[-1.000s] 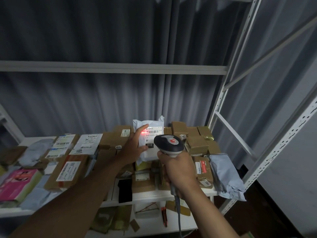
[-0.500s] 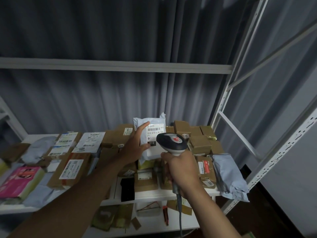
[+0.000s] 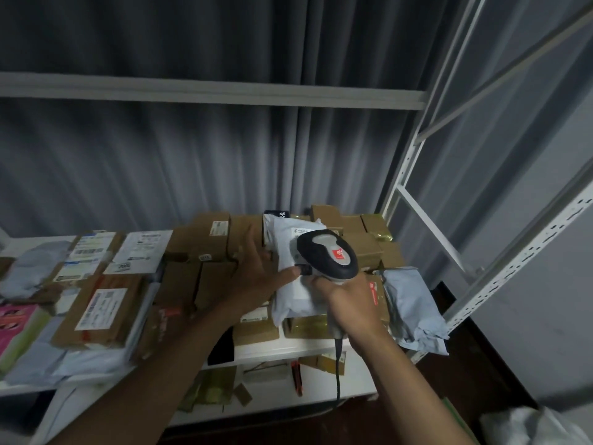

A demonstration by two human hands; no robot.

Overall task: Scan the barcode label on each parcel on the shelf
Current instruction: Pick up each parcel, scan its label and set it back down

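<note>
Right hand: while the parcel goes down, your fingers stay clenched round the scanner handle.
Left hand: fingers loose, thumb pressing the white parcel.
Parcel: upright a second ago, red beam on its label; now lying flat on boxes near the shelf front-right corner. Likely scanned; pick another.

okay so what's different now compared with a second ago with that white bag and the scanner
The white mailer bag has gone from propped upright, label facing the scanner, to lying down on the boxes. The left hand went down with it and rests on it, thumb on top. The red scan light is gone. The right hand still grips the scanner.
</note>
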